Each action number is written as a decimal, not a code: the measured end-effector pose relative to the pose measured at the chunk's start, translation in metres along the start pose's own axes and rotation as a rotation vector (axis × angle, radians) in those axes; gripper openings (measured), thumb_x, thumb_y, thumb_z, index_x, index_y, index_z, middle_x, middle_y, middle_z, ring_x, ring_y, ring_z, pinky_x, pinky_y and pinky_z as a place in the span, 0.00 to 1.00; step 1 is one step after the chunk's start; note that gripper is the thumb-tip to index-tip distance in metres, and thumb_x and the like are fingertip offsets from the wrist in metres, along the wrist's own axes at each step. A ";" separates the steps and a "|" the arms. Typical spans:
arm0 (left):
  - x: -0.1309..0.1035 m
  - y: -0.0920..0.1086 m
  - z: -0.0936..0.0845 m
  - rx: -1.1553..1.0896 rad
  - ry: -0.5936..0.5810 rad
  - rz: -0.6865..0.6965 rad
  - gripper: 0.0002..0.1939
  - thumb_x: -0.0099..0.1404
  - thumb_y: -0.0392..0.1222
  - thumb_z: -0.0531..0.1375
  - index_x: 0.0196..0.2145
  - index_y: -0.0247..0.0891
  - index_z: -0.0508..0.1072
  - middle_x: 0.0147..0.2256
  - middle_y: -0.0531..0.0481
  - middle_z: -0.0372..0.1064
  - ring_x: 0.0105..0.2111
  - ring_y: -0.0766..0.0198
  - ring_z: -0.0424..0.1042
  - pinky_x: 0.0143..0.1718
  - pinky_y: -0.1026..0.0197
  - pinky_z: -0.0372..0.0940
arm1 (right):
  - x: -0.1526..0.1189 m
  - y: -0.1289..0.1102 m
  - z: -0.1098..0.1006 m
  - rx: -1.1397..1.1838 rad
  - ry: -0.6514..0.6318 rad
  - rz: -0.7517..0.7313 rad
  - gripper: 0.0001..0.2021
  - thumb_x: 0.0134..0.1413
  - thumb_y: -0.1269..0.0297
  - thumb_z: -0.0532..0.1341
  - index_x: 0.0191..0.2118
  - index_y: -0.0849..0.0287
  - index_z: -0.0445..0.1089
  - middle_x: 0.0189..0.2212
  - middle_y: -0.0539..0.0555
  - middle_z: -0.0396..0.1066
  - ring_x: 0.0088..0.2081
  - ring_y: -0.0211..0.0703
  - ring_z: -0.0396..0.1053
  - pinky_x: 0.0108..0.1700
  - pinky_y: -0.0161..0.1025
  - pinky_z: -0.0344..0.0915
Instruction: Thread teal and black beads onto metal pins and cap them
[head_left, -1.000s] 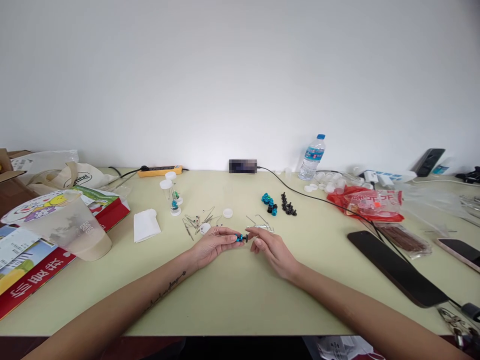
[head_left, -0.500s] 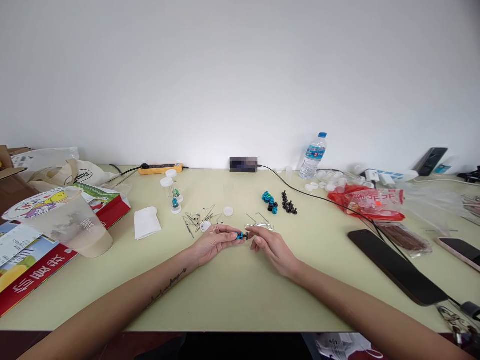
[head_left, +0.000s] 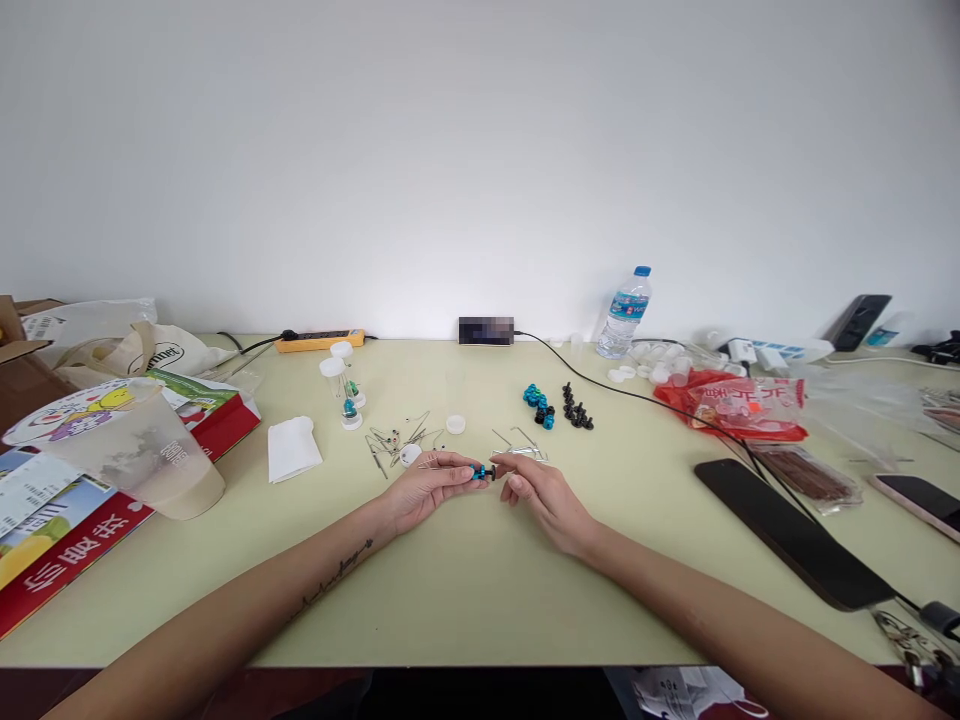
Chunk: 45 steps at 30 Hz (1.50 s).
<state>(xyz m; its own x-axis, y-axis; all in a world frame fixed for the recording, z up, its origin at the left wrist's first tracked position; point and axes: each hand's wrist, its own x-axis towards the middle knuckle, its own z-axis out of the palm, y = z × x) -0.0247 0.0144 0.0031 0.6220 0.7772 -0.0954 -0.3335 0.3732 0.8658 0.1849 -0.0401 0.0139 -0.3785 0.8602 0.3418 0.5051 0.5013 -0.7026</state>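
Blue part point(head_left: 478, 473) is sitting pinched in left hand point(head_left: 427, 490), leaving black screw point(head_left: 492, 473) reachable for right hand point(head_left: 547, 502), which is curling half-open.

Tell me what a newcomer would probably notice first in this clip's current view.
Probably the two bare hands, meeting near the middle of the table: the left hand pinches a small blue-and-black piece, with the right hand close beside it. Next, perhaps, the big cup with a cartoon lid tilted at far left, and the blue-capped water bottle against the wall, right of centre.
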 end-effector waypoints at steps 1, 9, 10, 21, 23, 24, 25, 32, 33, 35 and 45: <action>0.000 0.000 0.000 0.002 0.000 0.001 0.12 0.51 0.35 0.66 0.35 0.29 0.75 0.37 0.41 0.74 0.39 0.57 0.73 0.52 0.55 0.61 | 0.000 0.000 0.000 -0.003 -0.002 -0.002 0.19 0.65 0.54 0.41 0.52 0.55 0.60 0.39 0.54 0.68 0.30 0.37 0.68 0.37 0.38 0.66; 0.001 -0.001 0.000 0.006 0.011 -0.004 0.14 0.49 0.35 0.67 0.35 0.29 0.75 0.37 0.41 0.74 0.39 0.57 0.73 0.51 0.54 0.61 | 0.001 0.000 0.001 -0.030 -0.001 -0.009 0.18 0.65 0.55 0.41 0.50 0.56 0.62 0.37 0.54 0.69 0.29 0.37 0.68 0.36 0.38 0.65; 0.000 -0.001 0.000 0.004 0.013 -0.003 0.14 0.49 0.35 0.68 0.35 0.29 0.75 0.37 0.41 0.74 0.39 0.57 0.73 0.52 0.54 0.61 | 0.001 0.000 0.001 -0.033 0.002 -0.009 0.18 0.65 0.55 0.41 0.49 0.56 0.62 0.37 0.54 0.69 0.29 0.37 0.68 0.37 0.38 0.65; 0.000 0.000 0.001 -0.016 0.018 -0.001 0.13 0.49 0.35 0.68 0.34 0.29 0.74 0.37 0.41 0.74 0.39 0.57 0.73 0.52 0.54 0.62 | 0.001 0.000 0.000 -0.006 0.009 -0.017 0.18 0.65 0.56 0.42 0.49 0.56 0.62 0.38 0.54 0.68 0.30 0.37 0.67 0.37 0.38 0.65; 0.000 0.000 0.001 -0.017 0.021 0.001 0.13 0.49 0.35 0.68 0.34 0.29 0.74 0.37 0.41 0.74 0.39 0.57 0.73 0.52 0.54 0.61 | 0.000 0.000 0.001 0.013 0.017 -0.008 0.18 0.65 0.55 0.42 0.51 0.55 0.60 0.38 0.54 0.68 0.30 0.37 0.67 0.36 0.38 0.66; 0.000 0.000 0.001 -0.017 0.023 0.001 0.13 0.49 0.35 0.68 0.34 0.29 0.74 0.37 0.41 0.74 0.40 0.56 0.73 0.52 0.54 0.61 | 0.000 0.000 0.001 0.021 0.020 -0.006 0.18 0.65 0.55 0.42 0.52 0.55 0.60 0.38 0.54 0.68 0.30 0.37 0.67 0.36 0.38 0.66; 0.000 0.000 0.001 -0.015 0.023 0.000 0.13 0.49 0.35 0.68 0.34 0.29 0.74 0.37 0.41 0.74 0.40 0.56 0.73 0.52 0.54 0.61 | 0.000 0.000 0.001 0.027 0.021 -0.006 0.18 0.65 0.55 0.41 0.53 0.55 0.59 0.38 0.54 0.68 0.30 0.37 0.67 0.36 0.38 0.67; -0.001 0.001 0.002 -0.002 0.018 0.002 0.13 0.49 0.36 0.68 0.34 0.30 0.75 0.37 0.40 0.74 0.40 0.56 0.73 0.53 0.53 0.60 | 0.000 0.000 0.000 0.015 0.008 -0.020 0.20 0.65 0.54 0.40 0.52 0.55 0.61 0.39 0.55 0.68 0.30 0.38 0.67 0.36 0.39 0.68; -0.001 0.001 0.002 -0.003 0.021 0.002 0.13 0.49 0.36 0.68 0.34 0.30 0.75 0.37 0.41 0.74 0.40 0.55 0.73 0.53 0.53 0.60 | 0.000 0.000 0.000 0.018 0.013 -0.015 0.20 0.65 0.54 0.41 0.53 0.55 0.60 0.39 0.55 0.68 0.30 0.38 0.67 0.36 0.39 0.68; -0.001 0.000 0.002 -0.004 0.025 0.004 0.13 0.49 0.36 0.68 0.33 0.30 0.75 0.37 0.41 0.74 0.40 0.55 0.73 0.53 0.53 0.60 | 0.000 0.000 0.000 0.025 0.016 -0.014 0.20 0.65 0.54 0.41 0.53 0.54 0.60 0.39 0.55 0.68 0.30 0.37 0.67 0.36 0.38 0.67; -0.001 0.001 0.001 0.012 0.003 0.004 0.13 0.50 0.35 0.67 0.35 0.30 0.75 0.38 0.41 0.74 0.40 0.56 0.73 0.53 0.55 0.61 | 0.000 0.002 0.001 0.021 0.012 -0.030 0.20 0.65 0.55 0.41 0.53 0.54 0.61 0.38 0.54 0.68 0.30 0.38 0.67 0.37 0.39 0.66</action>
<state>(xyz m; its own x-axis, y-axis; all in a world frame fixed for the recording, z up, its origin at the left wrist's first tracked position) -0.0245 0.0135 0.0042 0.6183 0.7804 -0.0936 -0.3273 0.3639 0.8720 0.1852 -0.0392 0.0121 -0.3838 0.8458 0.3706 0.4769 0.5253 -0.7047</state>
